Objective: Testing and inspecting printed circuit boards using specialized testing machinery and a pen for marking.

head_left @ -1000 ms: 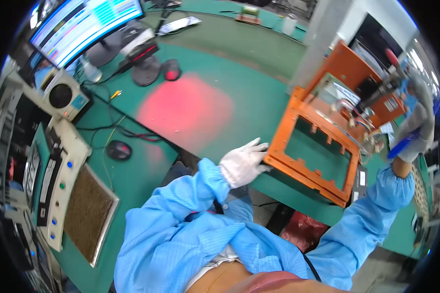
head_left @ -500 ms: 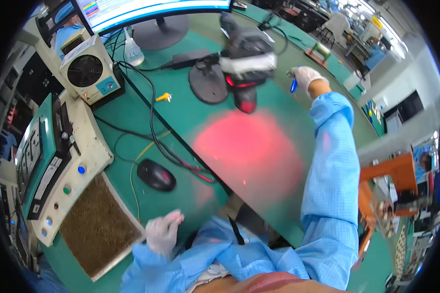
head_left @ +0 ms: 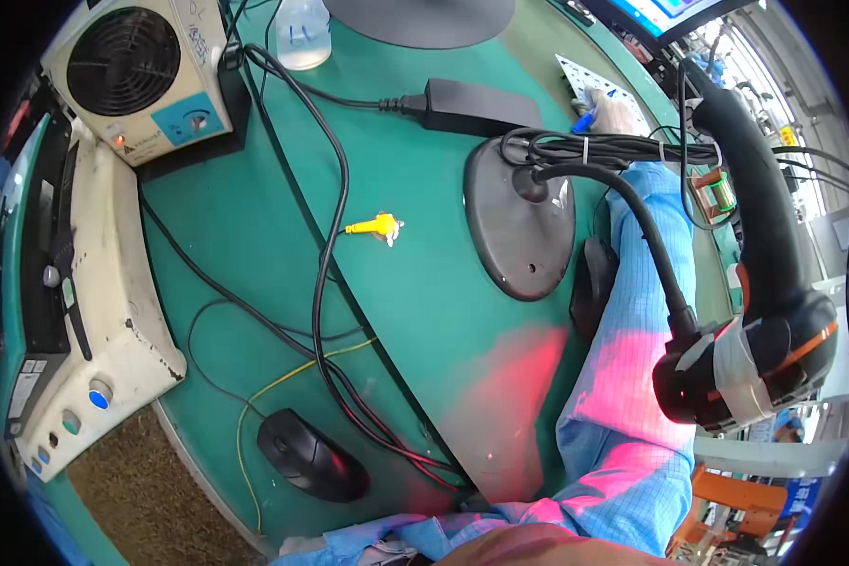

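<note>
My right hand [head_left: 615,113], in a white glove, is stretched far across the bench beyond the scanner stand. Its fingers are closed on a slim blue pen-like thing [head_left: 585,122], at a white panel with dark dots [head_left: 572,75]. Over my right sleeve hangs a black handheld barcode scanner [head_left: 755,368] on a bent neck, throwing red light on the sleeve and bench. Its round black stand base [head_left: 514,236] sits left of my forearm. Only a pale bit of my left hand [head_left: 302,544] shows at the lower edge; its fingers are hidden.
A black mouse [head_left: 311,457] lies near the front, beside dark cables and a yellow plug [head_left: 375,226]. At left stand a fan unit [head_left: 189,57] and a cream machine [head_left: 123,292] with a brown mat [head_left: 151,481]. A power adapter [head_left: 476,107] and plastic bottle [head_left: 304,38] sit farther back.
My view has moved in closer over the bench. The scanner now appears at right, above my sleeve. My right hand has reached the dotted panel; my left has sunk to the lower edge.
</note>
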Tool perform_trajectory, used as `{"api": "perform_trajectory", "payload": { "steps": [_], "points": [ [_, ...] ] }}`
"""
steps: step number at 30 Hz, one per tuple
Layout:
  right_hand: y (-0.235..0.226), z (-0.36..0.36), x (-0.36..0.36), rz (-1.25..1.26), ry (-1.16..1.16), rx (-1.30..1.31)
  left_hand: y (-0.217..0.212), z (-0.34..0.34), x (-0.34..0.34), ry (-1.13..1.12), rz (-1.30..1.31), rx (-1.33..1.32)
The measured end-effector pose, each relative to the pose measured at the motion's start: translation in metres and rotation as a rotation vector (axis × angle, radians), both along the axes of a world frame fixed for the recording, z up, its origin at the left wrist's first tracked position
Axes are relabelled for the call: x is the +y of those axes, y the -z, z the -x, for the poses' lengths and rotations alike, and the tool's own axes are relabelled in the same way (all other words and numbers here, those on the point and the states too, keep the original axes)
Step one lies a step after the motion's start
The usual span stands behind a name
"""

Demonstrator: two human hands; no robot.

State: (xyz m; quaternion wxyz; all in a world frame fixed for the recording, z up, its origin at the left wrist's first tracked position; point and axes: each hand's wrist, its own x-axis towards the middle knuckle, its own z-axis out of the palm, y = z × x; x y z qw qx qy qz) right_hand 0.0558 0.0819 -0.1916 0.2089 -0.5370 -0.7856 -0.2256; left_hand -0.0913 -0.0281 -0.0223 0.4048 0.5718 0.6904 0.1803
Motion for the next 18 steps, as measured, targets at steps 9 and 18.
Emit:
{"api": "perform_trajectory", "payload": {
  "steps": [9,18],
  "points": [
    [-0.316,-0.323,0.528,-0.604,0.213,0.239,-0.007,-0.026,-0.005,0.014,-0.527,0.042],
    [-0.47,-0.263,0.222,-0.599,-0.541,1.617,-0.034,-0.042,-0.008,-0.193,-0.721,-0.063]
  ]
}}
